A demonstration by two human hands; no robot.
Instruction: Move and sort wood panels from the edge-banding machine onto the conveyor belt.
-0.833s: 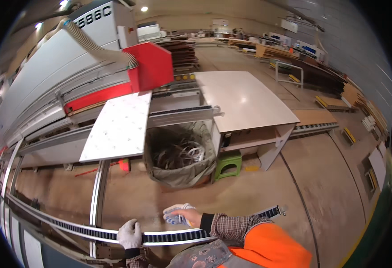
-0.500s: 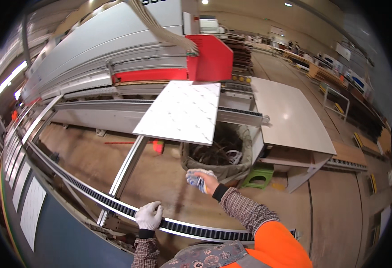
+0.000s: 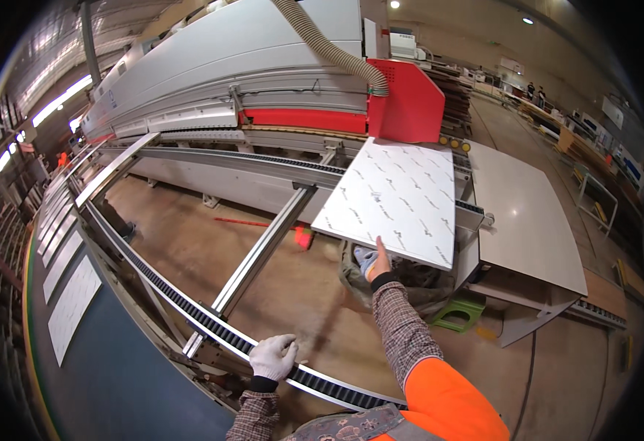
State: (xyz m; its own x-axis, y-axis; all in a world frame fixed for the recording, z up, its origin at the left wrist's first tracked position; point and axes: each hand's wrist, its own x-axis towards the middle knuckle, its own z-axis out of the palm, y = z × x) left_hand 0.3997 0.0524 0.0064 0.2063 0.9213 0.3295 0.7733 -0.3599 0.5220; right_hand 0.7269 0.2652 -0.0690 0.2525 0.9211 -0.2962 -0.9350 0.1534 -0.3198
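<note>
Left hand: white-gloved, curled closed over the near edge of the black-ribbed roller conveyor rail | Right hand: outstretched, fingers open under the near edge of the white speckled rectangular panel, grip not visible | Panel: resting flat on the machine's grey outfeed support, beside the red housing | Progress: panel reached, apparently not yet lifted.

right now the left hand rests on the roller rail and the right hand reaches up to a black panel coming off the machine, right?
Not quite: the panel is white with faint markings, not black, as the head view shows. The rest holds: the gloved left hand rests on the roller rail, and the right hand reaches up to the panel's near edge.
</note>
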